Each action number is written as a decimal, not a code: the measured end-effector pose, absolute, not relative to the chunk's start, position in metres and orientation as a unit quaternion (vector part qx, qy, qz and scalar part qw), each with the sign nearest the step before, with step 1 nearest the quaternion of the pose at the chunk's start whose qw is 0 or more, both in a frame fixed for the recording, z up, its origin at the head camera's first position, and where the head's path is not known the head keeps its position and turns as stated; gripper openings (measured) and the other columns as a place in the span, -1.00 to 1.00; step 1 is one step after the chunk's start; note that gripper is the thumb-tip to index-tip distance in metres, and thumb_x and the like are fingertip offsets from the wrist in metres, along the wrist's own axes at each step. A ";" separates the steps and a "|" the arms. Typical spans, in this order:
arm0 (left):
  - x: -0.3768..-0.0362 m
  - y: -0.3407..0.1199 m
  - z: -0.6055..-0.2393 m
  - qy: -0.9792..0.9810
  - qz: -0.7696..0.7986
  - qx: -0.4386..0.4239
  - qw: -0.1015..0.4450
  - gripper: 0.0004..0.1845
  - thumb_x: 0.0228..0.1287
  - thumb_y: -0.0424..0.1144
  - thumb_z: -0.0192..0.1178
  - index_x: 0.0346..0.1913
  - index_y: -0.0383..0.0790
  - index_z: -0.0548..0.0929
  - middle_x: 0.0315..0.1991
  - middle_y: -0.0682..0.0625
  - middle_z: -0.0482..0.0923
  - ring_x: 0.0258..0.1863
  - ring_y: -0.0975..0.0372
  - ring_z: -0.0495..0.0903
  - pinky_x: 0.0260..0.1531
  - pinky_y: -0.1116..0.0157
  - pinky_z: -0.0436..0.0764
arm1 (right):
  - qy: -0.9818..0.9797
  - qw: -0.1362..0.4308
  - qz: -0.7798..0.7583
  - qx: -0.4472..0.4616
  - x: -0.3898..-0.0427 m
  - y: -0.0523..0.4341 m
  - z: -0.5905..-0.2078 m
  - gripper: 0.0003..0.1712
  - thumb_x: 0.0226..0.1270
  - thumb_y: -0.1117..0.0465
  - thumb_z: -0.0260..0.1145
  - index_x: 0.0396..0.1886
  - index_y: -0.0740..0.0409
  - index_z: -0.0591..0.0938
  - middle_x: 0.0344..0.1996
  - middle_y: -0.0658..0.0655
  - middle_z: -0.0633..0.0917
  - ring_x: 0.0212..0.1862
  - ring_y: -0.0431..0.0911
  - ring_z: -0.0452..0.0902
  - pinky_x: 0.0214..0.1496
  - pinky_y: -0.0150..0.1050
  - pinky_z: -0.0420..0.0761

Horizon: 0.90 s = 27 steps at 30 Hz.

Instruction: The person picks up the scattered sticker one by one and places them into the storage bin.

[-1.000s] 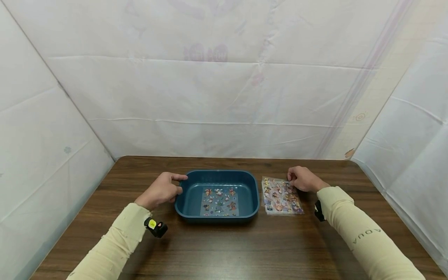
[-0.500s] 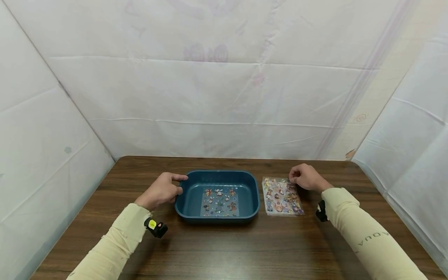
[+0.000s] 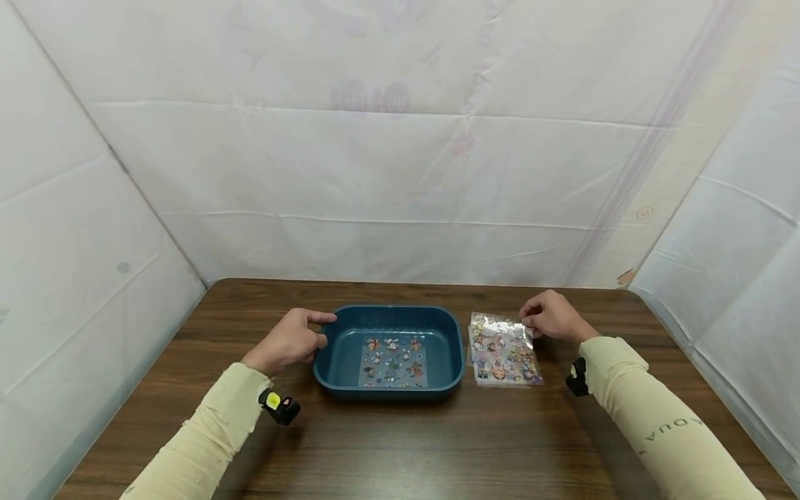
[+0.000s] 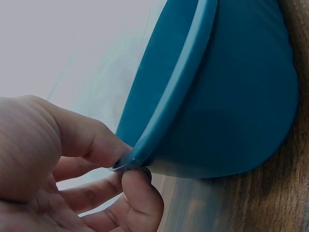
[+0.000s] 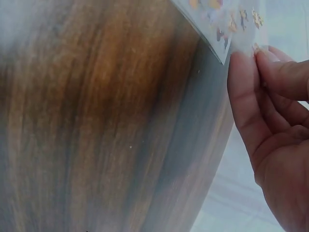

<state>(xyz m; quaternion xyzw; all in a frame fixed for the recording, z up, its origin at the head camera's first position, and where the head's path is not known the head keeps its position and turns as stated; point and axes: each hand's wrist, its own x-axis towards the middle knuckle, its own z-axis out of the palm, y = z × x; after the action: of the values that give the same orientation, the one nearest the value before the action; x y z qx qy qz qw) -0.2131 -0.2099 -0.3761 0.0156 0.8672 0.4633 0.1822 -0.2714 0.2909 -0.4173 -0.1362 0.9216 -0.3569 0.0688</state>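
A blue plastic basin (image 3: 387, 392) stands on the table, with a clear sticker sheet (image 3: 392, 361) of cartoon figures lying flat inside. My left hand (image 3: 289, 340) pinches the basin's left rim (image 4: 166, 104) between thumb and finger, as the left wrist view shows. To the right of the basin lies a stack of clear sticker sheets (image 3: 503, 357) with colourful cartoon prints. At the stack's upper right corner, my right hand (image 3: 553, 317) pinches the corner of the top sticker sheet (image 5: 244, 21) between thumb and fingers. That corner is lifted a little off the sheets below.
The brown wooden table (image 3: 412, 451) extends in front of the basin and to both sides. White printed cloth (image 3: 400, 173) hangs behind the table's back edge and along both sides.
My right hand has moved slightly to the right, and the top sticker sheet's upper edge has lifted and shifted a little. My left hand and the basin stay in place.
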 end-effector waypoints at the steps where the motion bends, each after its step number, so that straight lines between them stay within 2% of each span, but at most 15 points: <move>1: -0.213 -0.210 -0.376 0.867 0.463 0.017 0.182 -0.41 0.39 -0.51 0.05 0.48 -0.27 0.48 -0.69 0.09 0.22 -0.76 0.25 0.12 -0.54 0.23 0.37 | 0.920 0.070 -0.362 -0.135 -0.271 0.292 -0.417 -0.83 0.37 0.51 0.27 -0.18 0.49 0.76 -0.46 0.22 0.77 -0.45 -0.13 0.69 -0.38 -0.24 0.73; 4: -0.214 -0.210 -0.376 0.867 0.463 0.017 0.182 -0.41 0.39 -0.50 0.05 0.48 -0.26 0.48 -0.74 0.11 0.09 -0.76 0.25 0.10 -0.55 0.24 0.36 | 0.916 0.073 -0.373 -0.128 -0.272 0.292 -0.418 -0.80 0.38 0.53 0.26 -0.12 0.52 0.76 -0.46 0.22 0.77 -0.46 -0.16 0.70 -0.39 -0.25 0.75; 27: -0.215 -0.211 -0.376 0.868 0.461 0.017 0.182 -0.42 0.41 -0.50 0.05 0.48 -0.28 0.47 -0.76 0.11 0.08 -0.77 0.26 0.11 -0.55 0.24 0.35 | 0.892 0.108 -0.423 -0.121 -0.272 0.295 -0.421 -0.73 0.47 0.53 0.15 -0.04 0.54 0.73 -0.40 0.25 0.76 -0.43 -0.10 0.67 -0.35 -0.19 0.73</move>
<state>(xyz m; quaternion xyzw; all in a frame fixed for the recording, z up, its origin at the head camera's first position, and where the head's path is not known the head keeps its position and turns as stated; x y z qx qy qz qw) -0.2151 -0.2113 -0.3760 0.0172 0.8683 0.4610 0.1824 -0.2720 0.2946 -0.4206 -0.1208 0.8918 -0.4226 0.1076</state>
